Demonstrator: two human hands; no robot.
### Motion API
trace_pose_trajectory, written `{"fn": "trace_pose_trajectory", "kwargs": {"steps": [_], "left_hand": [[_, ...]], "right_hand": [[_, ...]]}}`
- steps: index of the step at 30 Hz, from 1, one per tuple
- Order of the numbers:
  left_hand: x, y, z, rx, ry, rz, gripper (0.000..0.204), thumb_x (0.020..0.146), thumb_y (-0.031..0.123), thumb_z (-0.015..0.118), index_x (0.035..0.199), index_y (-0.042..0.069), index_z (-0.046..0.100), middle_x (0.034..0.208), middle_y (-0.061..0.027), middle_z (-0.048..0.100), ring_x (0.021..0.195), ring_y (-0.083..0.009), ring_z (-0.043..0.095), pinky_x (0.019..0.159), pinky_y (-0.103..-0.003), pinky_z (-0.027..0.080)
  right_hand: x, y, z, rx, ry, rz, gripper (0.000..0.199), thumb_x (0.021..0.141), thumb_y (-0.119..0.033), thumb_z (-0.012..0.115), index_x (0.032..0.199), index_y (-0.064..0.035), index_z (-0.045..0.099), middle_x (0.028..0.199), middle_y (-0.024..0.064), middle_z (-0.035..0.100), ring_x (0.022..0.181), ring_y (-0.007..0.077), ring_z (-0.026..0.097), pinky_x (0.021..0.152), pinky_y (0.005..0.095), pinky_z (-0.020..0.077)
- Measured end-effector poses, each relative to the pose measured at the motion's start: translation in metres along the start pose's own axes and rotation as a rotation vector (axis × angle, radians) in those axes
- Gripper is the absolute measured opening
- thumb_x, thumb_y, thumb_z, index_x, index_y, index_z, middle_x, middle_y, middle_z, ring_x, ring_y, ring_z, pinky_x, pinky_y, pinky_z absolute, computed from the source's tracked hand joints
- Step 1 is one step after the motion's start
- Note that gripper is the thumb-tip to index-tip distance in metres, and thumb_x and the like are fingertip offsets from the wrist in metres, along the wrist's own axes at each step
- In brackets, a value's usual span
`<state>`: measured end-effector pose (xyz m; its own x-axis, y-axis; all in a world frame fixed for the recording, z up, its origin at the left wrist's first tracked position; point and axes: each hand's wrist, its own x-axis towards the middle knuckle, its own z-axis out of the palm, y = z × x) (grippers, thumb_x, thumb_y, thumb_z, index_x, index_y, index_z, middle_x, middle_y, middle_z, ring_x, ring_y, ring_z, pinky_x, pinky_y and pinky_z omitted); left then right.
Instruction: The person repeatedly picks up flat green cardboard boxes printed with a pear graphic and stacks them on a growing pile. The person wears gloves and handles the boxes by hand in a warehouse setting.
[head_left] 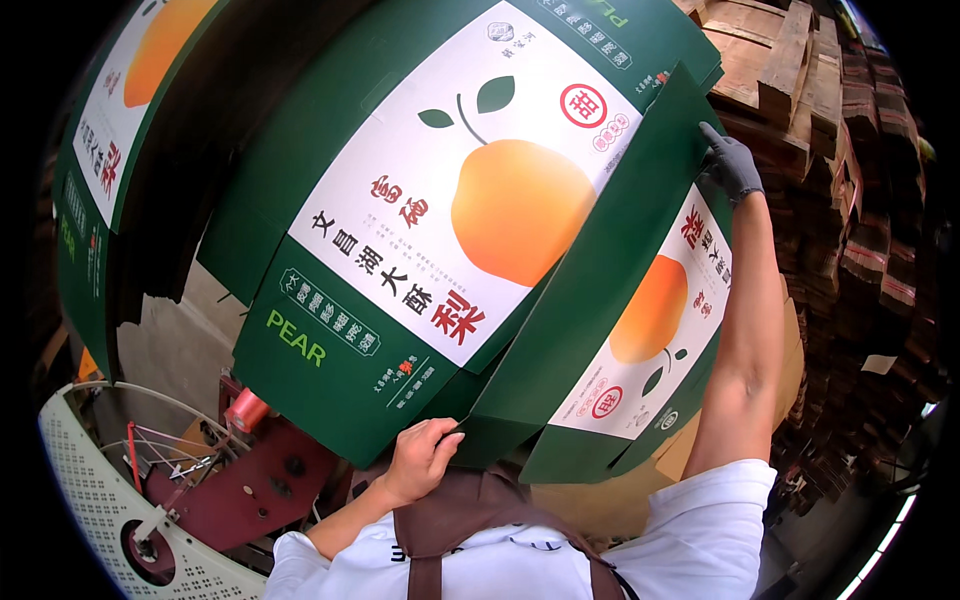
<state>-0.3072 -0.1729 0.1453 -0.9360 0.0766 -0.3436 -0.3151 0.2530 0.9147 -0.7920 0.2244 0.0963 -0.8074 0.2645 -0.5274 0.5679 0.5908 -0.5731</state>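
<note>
A large green cardboard carton sheet (pixel 345 200) slants across the middle of the head view, its white panel printed with an orange-yellow pear and green leaves. Its right side is folded up along a crease, and a second pear panel (pixel 640 330) shows on that outer face. My left hand (pixel 420 463), bare, pinches the sheet's near edge at a lower corner of the fold. Higher up on the right, my right hand (pixel 732 165) in a dark grey glove grips the far end of the folded side, its fingers partly hidden behind the board.
At the left stands another green printed carton piece (pixel 90 170). Below it is a machine with a maroon body (pixel 270 485), a red spool (pixel 247 410) and a pale perforated guard (pixel 90 480). Wooden pallets (pixel 785 60) and stacked flat cardboard (pixel 860 200) rise at the right.
</note>
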Motion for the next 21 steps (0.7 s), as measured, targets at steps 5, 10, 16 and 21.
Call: {"fn": "trace_pose_trajectory", "kwargs": {"steps": [5,10,16,21], "left_hand": [[0.000,-0.003,0.001,-0.004,0.017,-0.024,0.012,0.089,0.002,0.067,0.099,0.000,0.060,0.075,-0.0133,0.062,0.066,-0.0309,0.061,0.061,-0.038,0.049],[0.005,-0.010,0.000,0.001,-0.004,-0.198,0.014,0.092,0.006,0.066,0.102,0.000,0.060,0.079,-0.0159,0.064,0.067,-0.0334,0.064,0.061,-0.038,0.049],[0.010,-0.017,0.004,0.225,0.109,0.032,0.037,0.086,-0.002,0.069,0.121,0.003,0.058,0.099,-0.0141,0.065,0.078,-0.0293,0.066,0.066,-0.038,0.054],[0.014,-0.021,0.009,0.333,0.137,0.112,0.051,0.082,-0.004,0.071,0.130,0.007,0.058,0.107,-0.0110,0.057,0.082,-0.0277,0.063,0.065,-0.037,0.054]], "right_hand": [[-0.010,0.008,-0.009,0.197,-0.151,-0.081,0.044,0.088,-0.045,0.075,0.099,-0.0030,0.064,0.063,0.0014,0.054,0.044,0.0097,0.052,0.043,0.0230,0.0435],[-0.030,0.036,-0.021,-0.082,0.049,-0.172,0.045,0.085,-0.046,0.078,0.101,-0.0057,0.066,0.064,-0.0023,0.053,0.044,0.0060,0.044,0.044,0.0209,0.0351],[-0.044,0.070,-0.041,-0.112,0.180,-0.221,0.045,0.088,-0.043,0.076,0.110,-0.0037,0.071,0.087,-0.0022,0.067,0.065,0.0058,0.051,0.058,0.0220,0.0403],[-0.046,0.061,-0.032,-0.189,0.258,-0.220,0.047,0.086,-0.044,0.077,0.110,-0.0033,0.072,0.087,-0.0029,0.067,0.062,0.0054,0.050,0.057,0.0223,0.0398]]}}
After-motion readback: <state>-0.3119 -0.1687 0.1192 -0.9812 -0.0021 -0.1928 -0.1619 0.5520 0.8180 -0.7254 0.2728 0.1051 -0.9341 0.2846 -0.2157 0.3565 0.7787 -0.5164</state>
